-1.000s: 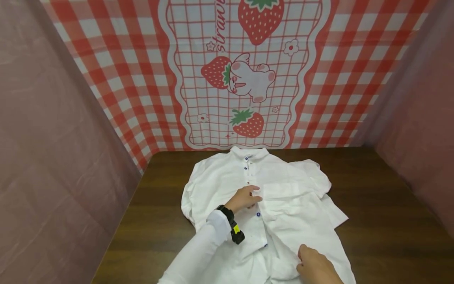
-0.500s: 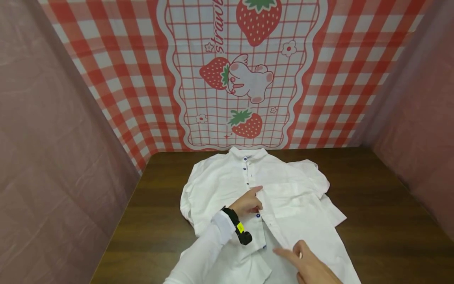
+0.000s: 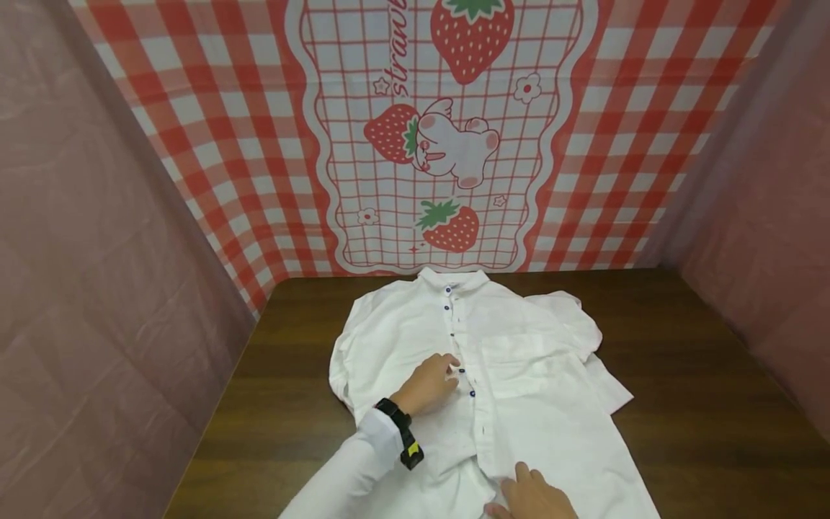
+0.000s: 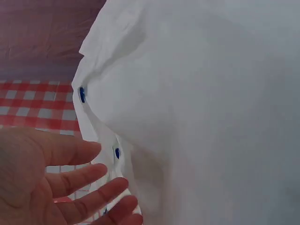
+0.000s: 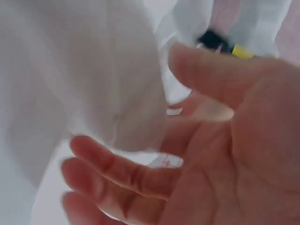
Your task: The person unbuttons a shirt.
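Note:
A white button-up shirt [image 3: 545, 404] lies face up with its collar at the far end. Blue buttons run down the front, and below the middle the button strip [image 3: 483, 432] lies along them. My left hand [image 3: 429, 383] is over the shirt's centre, beside a blue button [image 3: 462, 370]; the left wrist view shows its thumb and fingers apart near another button [image 4: 117, 153]. At the lower front my right hand [image 3: 533, 497] is by the strip's lower end. In the right wrist view its fingers are loosely bent around a hanging corner of cloth, thumb held away.
The shirt lies on a dark wooden table [image 3: 681, 360]. Behind stands a red-and-white checked cloth [image 3: 622, 144] with strawberry prints. Pinkish drapes [image 3: 117, 288] hang on both sides. A black band with a yellow patch [image 3: 400, 432] is on the left wrist.
The front flap has swung left over the lower buttons. My right hand has moved left and down with it. The left hand has drawn back left from the strip's edge.

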`<state>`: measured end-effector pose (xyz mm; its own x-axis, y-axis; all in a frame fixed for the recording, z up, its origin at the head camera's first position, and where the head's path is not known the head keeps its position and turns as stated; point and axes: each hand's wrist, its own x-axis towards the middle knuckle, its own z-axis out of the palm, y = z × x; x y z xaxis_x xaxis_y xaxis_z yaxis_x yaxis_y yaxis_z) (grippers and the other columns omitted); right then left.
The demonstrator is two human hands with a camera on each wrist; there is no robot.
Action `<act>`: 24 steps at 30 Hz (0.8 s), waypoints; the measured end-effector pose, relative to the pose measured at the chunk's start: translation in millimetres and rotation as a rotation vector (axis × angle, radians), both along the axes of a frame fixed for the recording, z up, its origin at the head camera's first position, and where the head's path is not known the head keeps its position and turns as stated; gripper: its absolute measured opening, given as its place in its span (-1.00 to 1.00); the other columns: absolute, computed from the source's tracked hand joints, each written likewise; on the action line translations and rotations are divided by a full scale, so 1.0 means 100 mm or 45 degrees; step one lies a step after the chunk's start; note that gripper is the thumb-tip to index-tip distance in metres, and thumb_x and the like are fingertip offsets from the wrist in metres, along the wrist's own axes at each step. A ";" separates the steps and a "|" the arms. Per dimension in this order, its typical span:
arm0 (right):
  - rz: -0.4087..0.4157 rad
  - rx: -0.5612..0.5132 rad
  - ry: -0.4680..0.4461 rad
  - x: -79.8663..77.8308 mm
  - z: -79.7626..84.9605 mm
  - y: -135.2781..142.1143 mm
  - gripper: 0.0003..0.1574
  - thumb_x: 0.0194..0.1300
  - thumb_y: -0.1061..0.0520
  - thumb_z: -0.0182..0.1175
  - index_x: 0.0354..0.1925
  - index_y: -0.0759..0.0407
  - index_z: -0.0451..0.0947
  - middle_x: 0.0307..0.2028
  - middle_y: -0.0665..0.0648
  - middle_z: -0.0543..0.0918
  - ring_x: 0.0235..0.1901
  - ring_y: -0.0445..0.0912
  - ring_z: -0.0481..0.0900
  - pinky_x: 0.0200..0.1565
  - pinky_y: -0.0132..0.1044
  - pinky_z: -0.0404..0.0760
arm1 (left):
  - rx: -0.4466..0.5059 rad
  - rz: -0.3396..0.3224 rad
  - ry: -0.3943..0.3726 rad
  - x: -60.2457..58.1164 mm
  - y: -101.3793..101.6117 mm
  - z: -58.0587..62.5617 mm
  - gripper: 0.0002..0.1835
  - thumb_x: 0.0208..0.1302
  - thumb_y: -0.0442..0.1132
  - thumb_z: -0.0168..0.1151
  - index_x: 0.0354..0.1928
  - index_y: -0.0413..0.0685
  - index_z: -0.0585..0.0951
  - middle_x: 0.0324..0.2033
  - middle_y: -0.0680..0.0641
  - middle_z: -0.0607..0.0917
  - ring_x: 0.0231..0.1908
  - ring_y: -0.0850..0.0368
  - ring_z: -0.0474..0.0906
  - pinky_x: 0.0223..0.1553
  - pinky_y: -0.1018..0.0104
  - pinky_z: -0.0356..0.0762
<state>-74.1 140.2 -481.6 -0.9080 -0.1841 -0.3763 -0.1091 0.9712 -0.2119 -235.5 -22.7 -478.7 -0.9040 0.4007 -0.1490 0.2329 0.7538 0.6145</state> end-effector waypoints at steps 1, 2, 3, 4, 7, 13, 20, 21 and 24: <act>-0.024 0.001 0.038 -0.02 0.03 0.00 -0.41 0.06 -0.28 0.21 -0.26 0.21 0.59 -0.47 0.06 0.31 -0.47 -0.08 0.32 -0.47 -0.15 0.48 | -0.064 -0.002 0.045 0.04 -0.06 -0.01 -0.67 0.30 -0.17 0.10 0.08 -0.06 0.49 -0.19 -0.03 0.54 -0.21 0.10 0.47 -0.17 0.25 0.45; -0.040 -0.004 0.080 -0.04 0.05 0.00 -0.42 0.10 -0.26 0.19 -0.24 0.23 0.59 -0.47 0.07 0.30 -0.46 -0.07 0.31 -0.47 -0.15 0.46 | -0.114 -0.001 0.084 0.07 -0.12 -0.01 -0.68 0.29 -0.16 0.11 0.04 -0.07 0.51 -0.21 -0.03 0.54 -0.22 0.08 0.46 -0.19 0.23 0.44; -0.046 0.002 0.114 -0.06 0.05 0.00 -0.40 0.09 -0.26 0.20 -0.20 0.23 0.60 -0.46 0.07 0.31 -0.45 -0.06 0.30 -0.45 -0.15 0.45 | -0.164 0.006 0.124 0.09 -0.17 -0.04 -0.70 0.28 -0.14 0.12 0.01 -0.07 0.53 -0.22 -0.04 0.54 -0.23 0.07 0.44 -0.21 0.22 0.43; -0.035 0.009 0.152 -0.08 0.05 0.00 -0.39 0.08 -0.27 0.20 -0.20 0.23 0.60 -0.46 0.07 0.31 -0.43 -0.06 0.29 -0.43 -0.15 0.44 | -0.211 0.017 0.163 0.10 -0.22 -0.06 -0.70 0.27 -0.13 0.14 -0.01 -0.08 0.54 -0.22 -0.05 0.54 -0.23 0.05 0.44 -0.21 0.20 0.43; -0.003 0.008 0.237 -0.11 0.02 -0.03 -0.39 0.04 -0.29 0.22 -0.27 0.22 0.62 -0.47 0.07 0.31 -0.41 -0.04 0.26 -0.37 -0.14 0.39 | -0.287 0.042 0.216 0.06 -0.37 -0.11 -0.71 0.29 -0.12 0.12 -0.03 -0.11 0.54 -0.19 -0.09 0.52 -0.22 0.00 0.43 -0.22 0.17 0.44; 0.011 0.075 0.325 -0.12 -0.03 -0.12 -0.43 -0.09 -0.29 0.32 -0.43 0.19 0.59 -0.45 0.08 0.28 -0.35 -0.01 0.21 -0.27 -0.13 0.25 | -0.303 0.128 0.292 -0.21 -0.51 -0.10 -0.73 0.30 -0.22 0.10 -0.05 -0.24 0.49 -0.22 -0.20 0.48 -0.48 -0.01 0.49 -0.46 0.17 0.51; -0.012 0.060 0.311 -0.12 -0.06 -0.18 -0.63 -0.10 -0.03 0.41 -0.57 0.20 0.51 -0.43 0.07 0.25 -0.31 0.00 0.16 -0.23 -0.09 0.23 | -0.393 0.518 0.453 -0.56 -0.59 -0.21 -0.75 0.31 -0.28 0.02 -0.06 -0.32 0.45 -0.21 -0.29 0.52 -0.48 -0.16 0.55 -0.47 0.01 0.55; -0.018 0.051 0.307 -0.11 -0.07 -0.19 -0.66 -0.10 0.00 0.41 -0.58 0.20 0.50 -0.43 0.07 0.24 -0.31 0.00 0.15 -0.24 -0.09 0.22 | -0.381 0.563 0.449 -0.60 -0.60 -0.23 -0.74 0.31 -0.29 0.04 -0.06 -0.33 0.45 -0.21 -0.30 0.53 -0.43 -0.18 0.56 -0.43 -0.01 0.56; -0.041 0.045 0.312 -0.09 -0.10 -0.21 -0.64 -0.10 -0.02 0.40 -0.55 0.22 0.51 -0.43 0.07 0.23 -0.31 0.00 0.15 -0.24 -0.09 0.20 | -0.353 0.650 0.401 -0.67 -0.65 -0.27 -0.72 0.27 -0.28 0.13 -0.07 -0.34 0.47 -0.23 -0.30 0.56 -0.32 -0.23 0.58 -0.32 -0.04 0.57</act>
